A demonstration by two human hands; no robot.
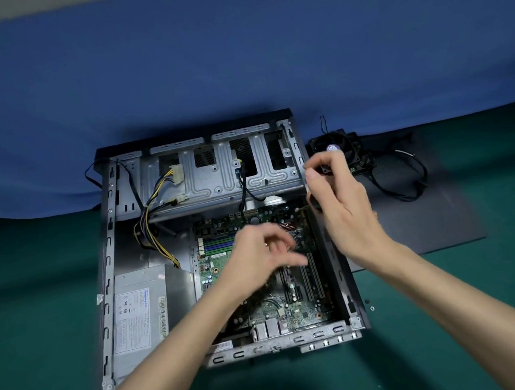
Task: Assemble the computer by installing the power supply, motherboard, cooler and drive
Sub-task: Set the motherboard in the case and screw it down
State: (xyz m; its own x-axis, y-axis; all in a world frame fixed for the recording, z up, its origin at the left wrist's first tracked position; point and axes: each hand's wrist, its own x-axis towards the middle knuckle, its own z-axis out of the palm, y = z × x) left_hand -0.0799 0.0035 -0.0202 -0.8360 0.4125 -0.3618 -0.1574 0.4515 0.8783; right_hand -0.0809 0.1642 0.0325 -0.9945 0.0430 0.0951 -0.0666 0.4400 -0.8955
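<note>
Where it shows, the motherboard (210, 271) is green.

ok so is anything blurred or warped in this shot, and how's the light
Head view: the left hand is motion-smeared at the fingers; the right hand, gripping a dark tool, is sharper; the case walls bow from wide-angle distortion; light is dim and even, darker toward the corners, no hard glare on the power supply.

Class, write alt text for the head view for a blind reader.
Two bare hands work in an open computer case on a green mat: the left hand over the motherboard, the right hand gripping a dark tool at its right wall. The power supply sits inside; the cooler lies outside.
</note>
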